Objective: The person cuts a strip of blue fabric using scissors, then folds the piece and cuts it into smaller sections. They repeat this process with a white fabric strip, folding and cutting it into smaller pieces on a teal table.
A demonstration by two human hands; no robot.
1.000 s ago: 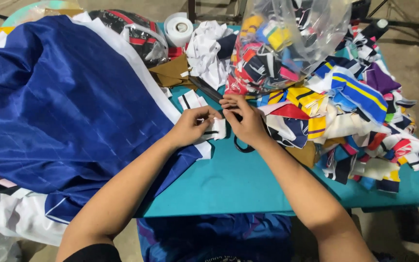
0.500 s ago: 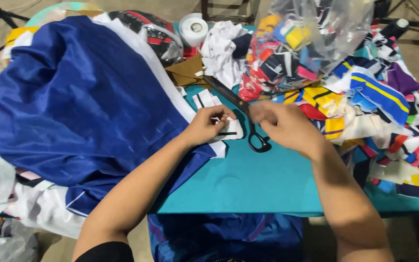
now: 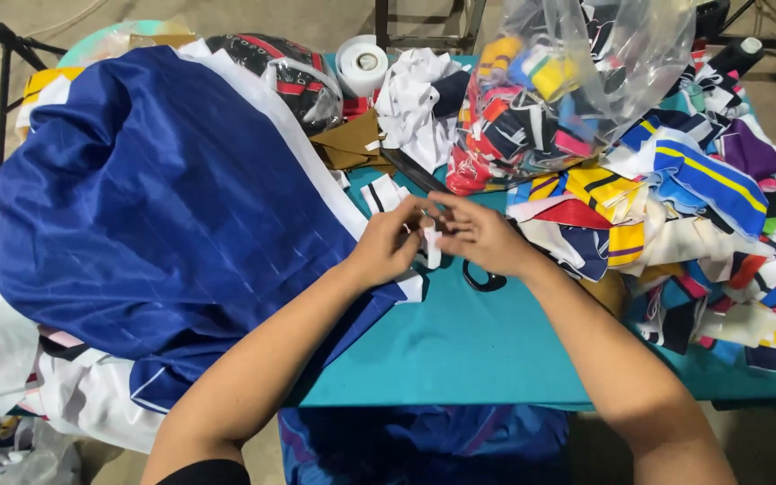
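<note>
Both hands [image 3: 437,238] have lifted, pinching the white label [image 3: 431,244] between them.

I see my two forearms bare to the elbow, no rings or watch showing; a dark sleeve edge [image 3: 204,471] sits on my left upper arm.

Left arm: a bare forearm is extended from the lower left up toward the middle; the wrist is held nearly straight
Left hand [image 3: 386,250]: the back is turned to the camera; the fingers are curled inward and pinched at their tips
Right arm: a bare forearm is extended from the lower right up toward the middle; the elbow is bent slightly outward
Right hand [image 3: 482,235]: the back is turned upward; the fingers are stretched leftward, tips drawn together
Hands together: the fingertips of both are brought close, nearly touching
</note>
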